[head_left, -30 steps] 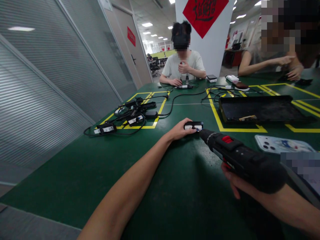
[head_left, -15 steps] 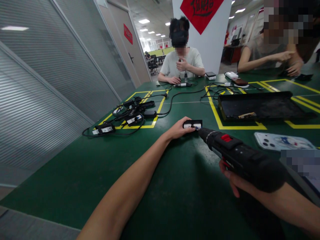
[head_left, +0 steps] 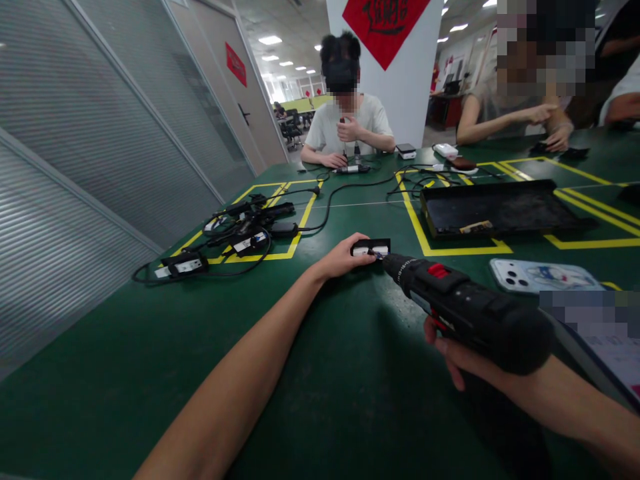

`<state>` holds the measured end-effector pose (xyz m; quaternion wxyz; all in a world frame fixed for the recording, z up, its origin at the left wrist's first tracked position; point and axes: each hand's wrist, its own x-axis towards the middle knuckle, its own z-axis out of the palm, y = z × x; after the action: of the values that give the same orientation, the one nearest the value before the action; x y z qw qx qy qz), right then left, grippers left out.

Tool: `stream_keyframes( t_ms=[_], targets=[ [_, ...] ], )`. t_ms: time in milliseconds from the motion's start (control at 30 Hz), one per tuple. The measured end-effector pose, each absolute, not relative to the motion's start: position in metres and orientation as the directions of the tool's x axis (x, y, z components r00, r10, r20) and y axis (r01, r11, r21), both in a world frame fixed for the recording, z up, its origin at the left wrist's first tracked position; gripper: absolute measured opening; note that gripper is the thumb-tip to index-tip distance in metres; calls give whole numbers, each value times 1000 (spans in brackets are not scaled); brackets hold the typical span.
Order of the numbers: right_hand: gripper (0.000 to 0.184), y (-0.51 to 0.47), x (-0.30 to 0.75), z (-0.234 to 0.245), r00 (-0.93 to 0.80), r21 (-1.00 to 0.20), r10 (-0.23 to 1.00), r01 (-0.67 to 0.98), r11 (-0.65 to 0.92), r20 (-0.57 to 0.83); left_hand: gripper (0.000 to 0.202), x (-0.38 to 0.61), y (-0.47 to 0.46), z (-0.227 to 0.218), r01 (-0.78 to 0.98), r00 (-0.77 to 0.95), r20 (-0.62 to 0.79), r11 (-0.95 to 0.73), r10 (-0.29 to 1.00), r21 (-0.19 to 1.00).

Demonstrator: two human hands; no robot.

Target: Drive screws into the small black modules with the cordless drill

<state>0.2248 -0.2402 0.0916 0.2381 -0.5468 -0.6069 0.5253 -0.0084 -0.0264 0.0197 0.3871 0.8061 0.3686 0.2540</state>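
My left hand (head_left: 345,259) is closed around the left end of a small black case with a white inside (head_left: 371,246), pressing it on the green table (head_left: 320,373). Wrapped round the handle of a black power drill (head_left: 465,303) with red switches is my right hand (head_left: 453,353). The drill points left and away from me, and its tip meets the near right part of the case, close to my left fingertips. Small bluish bits show beside the drill tip, too small to name. The drill body hides much of my right hand.
Black adapters with cables (head_left: 255,230) lie in a heap at left inside yellow tape. A black tray (head_left: 495,210) stands at right, nearer a phone (head_left: 545,275) and a screen device (head_left: 595,333). A person (head_left: 350,127) in a headset sits opposite; another person (head_left: 510,117) sits at far right.
The whole view has shifted, so everything appears further left. Both hands keep their hold, and the drill tip stays at the case.
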Motion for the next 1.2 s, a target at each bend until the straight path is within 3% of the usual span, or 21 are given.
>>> stream_keyframes(
  t_ms=[633,900,1200],
  targets=[
    [17,-237,224,93,-315,-908,921,409,-88,-231,51,-9,-26,19,413,604,133,-451,786,791],
    [18,-238,226,86,-292,-897,918,424,-127,-269,48,-11,-26,21,390,617,135,-450,776,803],
    [31,-239,223,87,-279,-912,920,380,-157,-275,50,-9,-27,22,405,609,137,-455,781,793]
  ],
)
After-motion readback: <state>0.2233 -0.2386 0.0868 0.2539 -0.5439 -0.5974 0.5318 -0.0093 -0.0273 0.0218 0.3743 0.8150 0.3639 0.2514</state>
